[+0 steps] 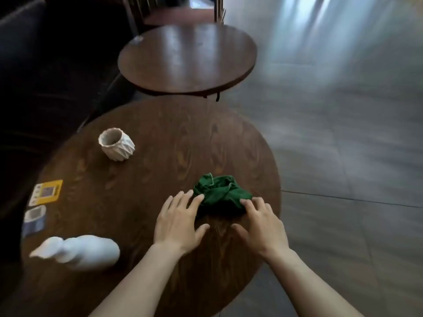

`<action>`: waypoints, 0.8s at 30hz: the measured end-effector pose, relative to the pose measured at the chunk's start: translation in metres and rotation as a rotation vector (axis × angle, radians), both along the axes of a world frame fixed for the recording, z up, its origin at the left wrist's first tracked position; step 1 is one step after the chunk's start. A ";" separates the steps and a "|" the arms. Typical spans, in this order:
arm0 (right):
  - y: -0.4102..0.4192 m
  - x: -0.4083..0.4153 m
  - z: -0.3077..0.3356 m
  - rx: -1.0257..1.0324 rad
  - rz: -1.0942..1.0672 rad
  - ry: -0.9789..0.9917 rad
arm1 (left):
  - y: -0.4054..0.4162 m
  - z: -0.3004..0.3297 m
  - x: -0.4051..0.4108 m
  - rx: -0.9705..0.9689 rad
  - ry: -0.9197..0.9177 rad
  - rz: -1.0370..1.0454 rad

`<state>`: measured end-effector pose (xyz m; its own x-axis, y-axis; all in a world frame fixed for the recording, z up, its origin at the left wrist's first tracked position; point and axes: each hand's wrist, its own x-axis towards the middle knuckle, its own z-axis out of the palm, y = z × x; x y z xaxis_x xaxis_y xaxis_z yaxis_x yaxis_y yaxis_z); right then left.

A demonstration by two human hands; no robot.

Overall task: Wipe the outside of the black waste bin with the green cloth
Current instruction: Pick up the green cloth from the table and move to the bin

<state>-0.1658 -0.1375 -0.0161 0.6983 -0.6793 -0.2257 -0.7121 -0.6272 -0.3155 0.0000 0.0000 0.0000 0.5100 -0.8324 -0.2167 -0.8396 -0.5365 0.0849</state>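
Note:
A crumpled green cloth (pixel 220 192) lies on the round dark wooden table (pixel 148 179), near its right edge. My left hand (pixel 178 221) hovers just left of the cloth with fingers spread, fingertips touching its near-left edge. My right hand (pixel 261 226) is at the cloth's near-right side, fingers apart, fingertips on the fabric. Neither hand grips the cloth. No black waste bin shows in the head view.
On the same table stand a white faceted cup (pixel 116 144) at the back left, a white figurine (pixel 80 251) lying at the front left, and yellow and blue cards (pixel 45 192) by the left edge. A second round table (pixel 187 58) stands beyond. Grey tiled floor (pixel 343 156) spreads to the right.

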 end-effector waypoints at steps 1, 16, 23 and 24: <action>-0.010 0.007 -0.019 0.031 0.015 -0.022 | -0.010 -0.018 0.001 0.027 0.018 -0.001; -0.063 0.052 -0.078 -0.060 0.324 -0.143 | -0.068 -0.085 0.028 -0.044 0.044 -0.004; -0.044 0.050 -0.049 -0.018 0.341 -0.116 | -0.045 -0.060 0.017 -0.041 -0.001 -0.025; -0.040 0.049 -0.044 -0.029 0.345 -0.117 | -0.039 -0.055 0.016 -0.041 -0.006 -0.030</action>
